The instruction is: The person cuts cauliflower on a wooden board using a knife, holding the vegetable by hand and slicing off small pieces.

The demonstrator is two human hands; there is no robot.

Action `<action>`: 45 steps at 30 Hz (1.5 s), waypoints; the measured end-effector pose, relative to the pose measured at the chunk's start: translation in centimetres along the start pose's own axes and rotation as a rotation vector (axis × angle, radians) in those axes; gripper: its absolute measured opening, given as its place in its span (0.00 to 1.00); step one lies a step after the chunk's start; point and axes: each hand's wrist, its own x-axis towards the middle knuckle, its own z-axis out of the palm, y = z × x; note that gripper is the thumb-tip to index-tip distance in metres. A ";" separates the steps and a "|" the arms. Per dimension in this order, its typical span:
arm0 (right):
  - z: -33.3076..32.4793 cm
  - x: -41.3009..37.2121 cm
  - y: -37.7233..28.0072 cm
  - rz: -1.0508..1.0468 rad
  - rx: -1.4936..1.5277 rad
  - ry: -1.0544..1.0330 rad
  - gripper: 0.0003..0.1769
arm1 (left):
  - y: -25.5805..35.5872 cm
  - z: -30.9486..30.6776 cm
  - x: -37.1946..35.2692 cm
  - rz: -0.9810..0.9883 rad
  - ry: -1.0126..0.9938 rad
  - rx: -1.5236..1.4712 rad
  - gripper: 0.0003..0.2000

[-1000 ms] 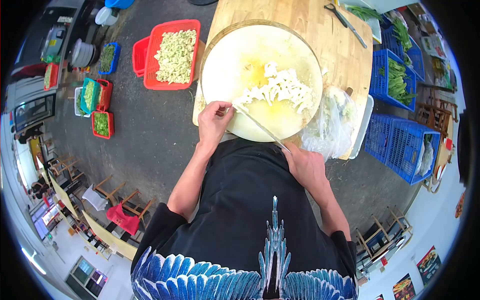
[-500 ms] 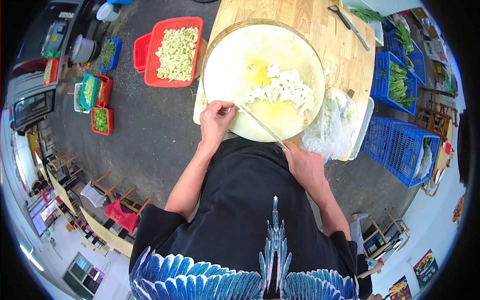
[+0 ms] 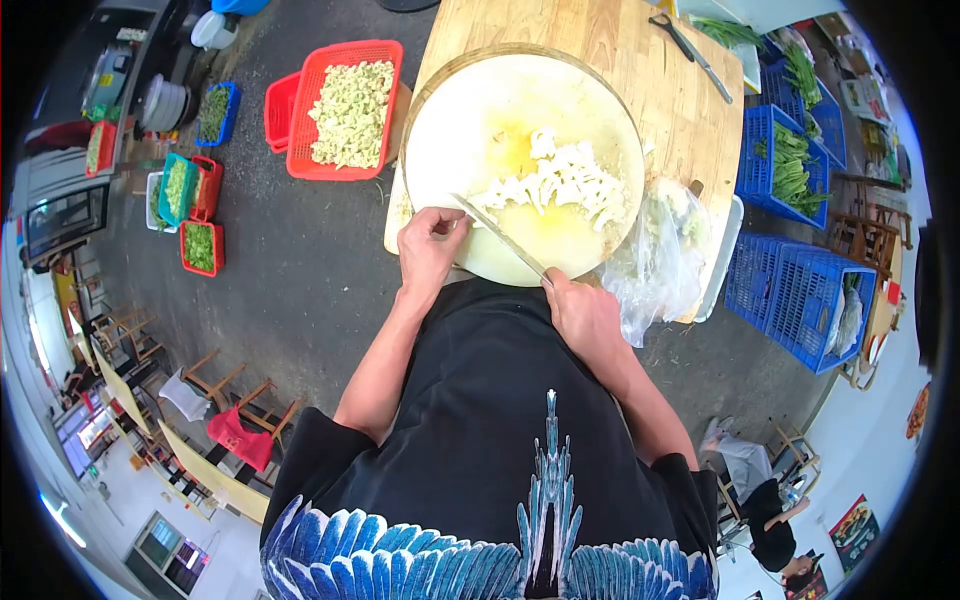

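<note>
My right hand [image 3: 584, 318] is wrapped round the handle of a knife [image 3: 505, 239]. The blade slants up and left over the near edge of a round, pale chopping board [image 3: 445, 130], its tip just above my left fingers. My left hand [image 3: 431, 245] is closed in a pinch at the board's near left rim. What it pinches is mostly hidden, perhaps a small pale piece. Chopped cauliflower [image 3: 565, 185] lies scattered across the middle and right of the board. At the board's right, a clear plastic bag [image 3: 655, 265] holds more pale vegetable.
Under the board is a wooden table [image 3: 660, 120], with a dark-handled knife [image 3: 692, 58] at the far right. A red basket of chopped cauliflower [image 3: 348, 105] stands to the left. Blue crates [image 3: 795, 300] stand on the right. A person [image 3: 772, 525] is behind at lower right.
My right hand and the knife have shifted left, and the blade tip now reaches past my left fingertips. My left hand stays pinched in nearly the same spot. The person behind shows more fully.
</note>
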 end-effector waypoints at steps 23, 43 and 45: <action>-2.7 -4.9 0.6 0.046 -0.045 -0.017 0.12 | -0.3 -0.7 -1.7 0.248 0.029 0.154 0.14; -0.9 -2.9 0.3 0.037 -0.101 -0.050 0.11 | -1.1 -0.1 -1.3 0.106 0.042 0.099 0.13; -1.1 -2.7 0.2 0.062 -0.074 -0.068 0.12 | -1.1 -0.5 -1.4 0.078 0.047 0.098 0.12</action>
